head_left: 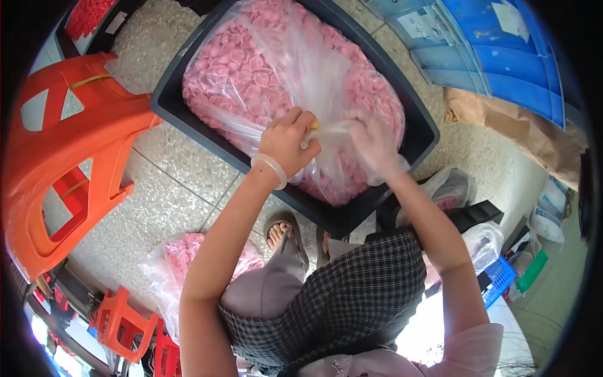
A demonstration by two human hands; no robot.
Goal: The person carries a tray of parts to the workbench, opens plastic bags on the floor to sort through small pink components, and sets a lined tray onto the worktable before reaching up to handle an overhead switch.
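Note:
A large clear plastic bag (242, 63) full of pink cup-shaped pieces fills a dark grey tub (422, 119) on the floor. Its top is gathered into a twisted neck (333, 130) between my hands. My left hand (289, 141) is closed at the left end of this neck, fingers curled, with a small yellow thing, perhaps a rubber band, at the fingertips. On the other side my right hand (375, 146), smeared by motion, is closed round the neck. A pale band circles my left wrist.
An orange plastic stool (81, 141) stands left of the tub. Blue crates (496, 50) and brown paper (509, 122) lie at the upper right. Another bag of pink pieces (179, 257) rests by my feet. A smaller orange stool (125, 320) is at the lower left.

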